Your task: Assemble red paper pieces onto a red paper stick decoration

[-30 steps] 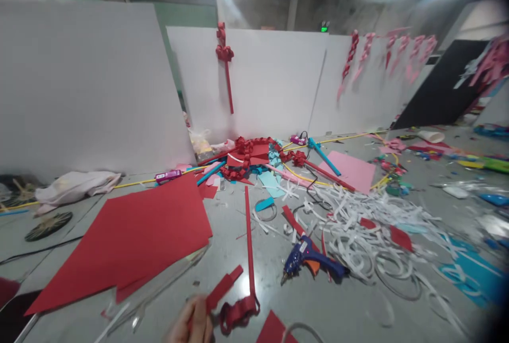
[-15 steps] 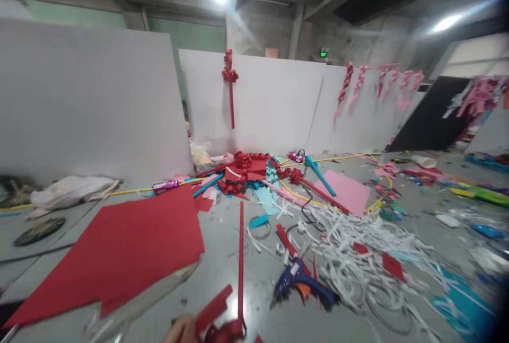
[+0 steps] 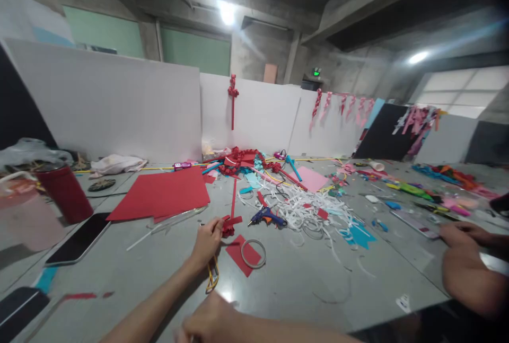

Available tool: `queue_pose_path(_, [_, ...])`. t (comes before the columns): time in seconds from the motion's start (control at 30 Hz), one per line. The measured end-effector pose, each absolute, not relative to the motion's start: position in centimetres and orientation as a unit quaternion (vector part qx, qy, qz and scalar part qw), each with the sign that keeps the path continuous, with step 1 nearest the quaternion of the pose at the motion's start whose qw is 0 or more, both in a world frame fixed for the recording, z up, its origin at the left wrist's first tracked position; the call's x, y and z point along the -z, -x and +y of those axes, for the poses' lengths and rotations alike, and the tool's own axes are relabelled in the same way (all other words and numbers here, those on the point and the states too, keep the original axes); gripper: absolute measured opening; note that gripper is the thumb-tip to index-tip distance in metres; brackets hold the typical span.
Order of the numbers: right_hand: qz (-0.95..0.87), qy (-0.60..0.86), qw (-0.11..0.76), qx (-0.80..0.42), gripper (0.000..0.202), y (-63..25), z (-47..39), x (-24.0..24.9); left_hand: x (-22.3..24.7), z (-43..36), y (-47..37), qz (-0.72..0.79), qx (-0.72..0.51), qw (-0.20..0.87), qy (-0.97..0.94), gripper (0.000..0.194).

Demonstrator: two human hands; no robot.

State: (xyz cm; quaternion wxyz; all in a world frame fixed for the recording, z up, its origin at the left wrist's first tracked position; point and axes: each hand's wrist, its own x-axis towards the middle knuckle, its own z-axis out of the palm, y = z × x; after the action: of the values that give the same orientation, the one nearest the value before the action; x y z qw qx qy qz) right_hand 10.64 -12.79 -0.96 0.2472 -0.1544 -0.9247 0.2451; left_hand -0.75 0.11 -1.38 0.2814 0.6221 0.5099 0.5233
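My left hand is closed on a red folded paper strip above the middle of the table. My right hand is near the bottom edge, its fingers curled and blurred; whatever they hold is hidden. Between the two hands lies a yellow-edged cutter. Just right of my left hand, a roll of tape lies on a red paper square. A blue glue gun rests farther back. From behind the red piece, a long narrow red strip runs away from me.
White paper strips are heaped on the right. Large red sheets, a phone and a red tumbler are on the left. Another person's hands rest at the right edge. White boards stand behind.
The view has tilted and pulled back, so both my forearms and another person's hands now show. The red piece stays in my left hand. My right hand has come into view.
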Motion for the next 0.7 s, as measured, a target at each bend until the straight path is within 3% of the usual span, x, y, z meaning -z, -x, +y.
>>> queue_pose_path(0.1, [-0.883, 0.275, 0.363, -0.112, 0.029, -13.4, -10.3, 0.5, 1.4, -0.3, 0.5, 0.492, -0.512, 0.285, -0.644, 0.046])
queue_pose_path(0.17, [-0.85, 0.359, 0.381, -0.06, 0.029, -17.2, -8.3, -0.6, 1.6, 0.3, 0.5, 0.495, -0.496, 0.283, -0.655, 0.043])
queue_pose_path(0.33, [-0.764, 0.562, 0.317, 0.009, 0.018, -26.9, -1.7, -3.0, 2.0, 3.9, 0.1, 0.54, -0.477, 0.24, -0.65, 0.041])
queue_pose_path(0.47, [-0.737, 0.65, 0.176, 0.061, 0.041, -28.9, 3.8, -1.7, 2.5, 6.0, 0.5, 0.552, -0.476, 0.208, -0.653, 0.039])
queue_pose_path(0.57, [-0.745, 0.658, 0.105, 0.018, 0.034, -28.1, 6.6, 0.0, 3.3, 6.9, 1.8, 0.557, -0.511, 0.249, -0.606, 0.044])
queue_pose_path(0.7, [-0.757, 0.641, 0.101, -0.079, 0.027, -28.4, 8.6, 0.7, 4.1, 7.5, 3.3, 0.551, -0.563, 0.34, -0.514, 0.05])
